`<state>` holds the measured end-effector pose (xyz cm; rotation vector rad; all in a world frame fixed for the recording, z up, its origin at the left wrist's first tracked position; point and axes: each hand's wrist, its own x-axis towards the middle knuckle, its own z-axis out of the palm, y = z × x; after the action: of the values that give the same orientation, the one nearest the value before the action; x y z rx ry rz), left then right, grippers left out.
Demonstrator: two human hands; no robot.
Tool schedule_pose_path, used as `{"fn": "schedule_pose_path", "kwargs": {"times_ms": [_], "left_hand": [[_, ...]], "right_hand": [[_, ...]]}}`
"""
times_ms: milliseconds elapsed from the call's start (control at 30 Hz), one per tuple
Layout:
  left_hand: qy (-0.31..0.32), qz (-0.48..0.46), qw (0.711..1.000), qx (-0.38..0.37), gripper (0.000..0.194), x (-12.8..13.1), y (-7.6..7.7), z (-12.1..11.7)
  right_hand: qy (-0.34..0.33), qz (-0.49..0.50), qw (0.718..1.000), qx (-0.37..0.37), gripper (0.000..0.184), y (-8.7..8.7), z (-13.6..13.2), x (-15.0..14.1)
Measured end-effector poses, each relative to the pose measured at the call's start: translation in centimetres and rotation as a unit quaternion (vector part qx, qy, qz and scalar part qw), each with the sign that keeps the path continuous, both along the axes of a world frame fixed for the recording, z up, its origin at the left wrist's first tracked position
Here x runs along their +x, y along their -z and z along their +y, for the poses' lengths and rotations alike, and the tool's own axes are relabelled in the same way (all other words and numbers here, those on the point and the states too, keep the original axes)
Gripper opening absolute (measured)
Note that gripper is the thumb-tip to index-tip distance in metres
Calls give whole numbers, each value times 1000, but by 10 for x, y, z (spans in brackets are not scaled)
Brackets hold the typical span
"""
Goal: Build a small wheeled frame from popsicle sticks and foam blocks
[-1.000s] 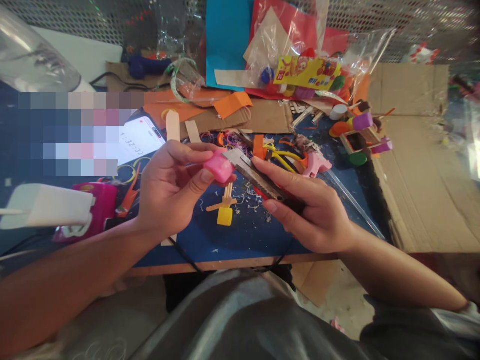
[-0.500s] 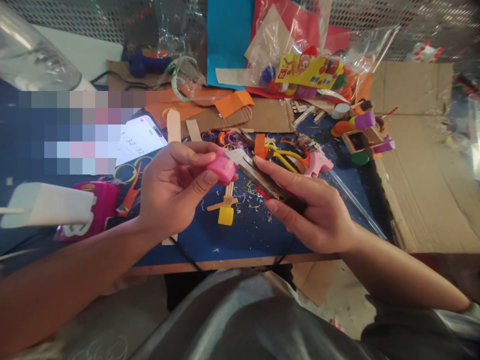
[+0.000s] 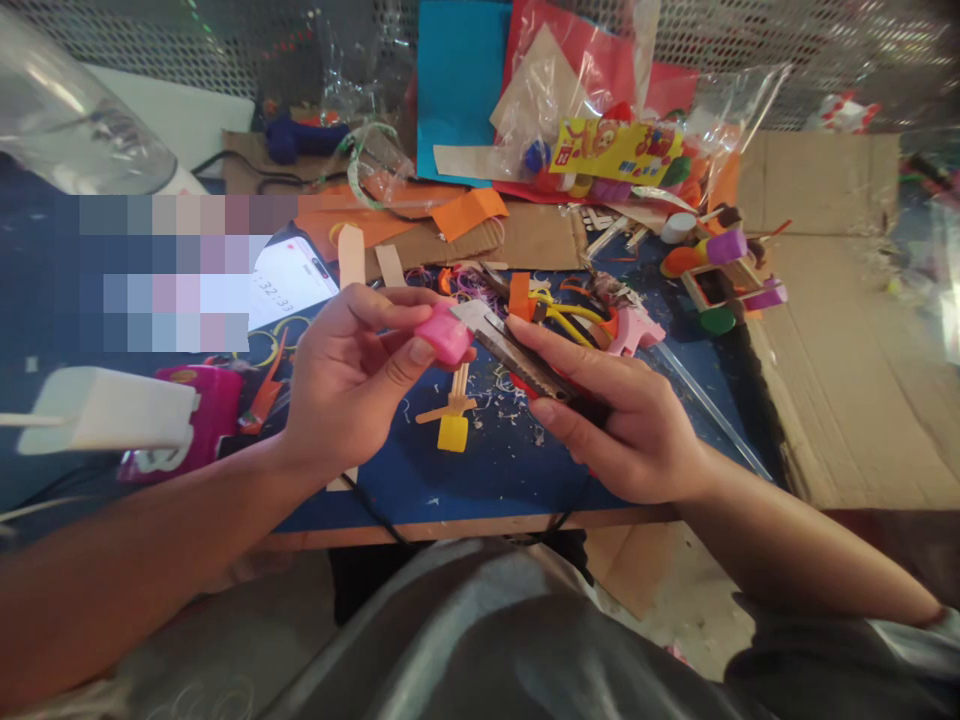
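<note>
My left hand pinches a small pink bottle cap between thumb and fingers, held above the blue table. My right hand grips a utility knife; its metal blade tip touches the cap's right side. Right below the cap, on the table, lies a yellow cap stuck on crossed wooden sticks, among wood shavings.
A phone showing a timer lies left of the hands, a pink box and white block further left. Yellow scissors, a stick-and-cap toy cart, coloured paper, plastic bags and cardboard crowd the back and right.
The view has shifted slightly. Both hands stay put, with the blade against the pink cap.
</note>
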<state>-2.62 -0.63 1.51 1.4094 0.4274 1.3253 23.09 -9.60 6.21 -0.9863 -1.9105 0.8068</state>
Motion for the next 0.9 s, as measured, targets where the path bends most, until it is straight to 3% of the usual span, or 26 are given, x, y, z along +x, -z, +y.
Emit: {"fn": "schedule_pose_path", "kwargs": {"times_ms": [333, 633, 900], "left_hand": [[3, -5, 999, -49, 19, -2, -4, -2], [1, 19, 1000, -7, 20, -3, 0, 2], [16, 33, 999, -12, 21, -3, 0, 0]], "right_hand": [[-7, -5, 1000, 9, 63, 0, 1, 2], [-4, 6, 1000, 10, 63, 1, 1, -1], [-6, 11, 1000, -2, 63, 3, 0, -2]]}}
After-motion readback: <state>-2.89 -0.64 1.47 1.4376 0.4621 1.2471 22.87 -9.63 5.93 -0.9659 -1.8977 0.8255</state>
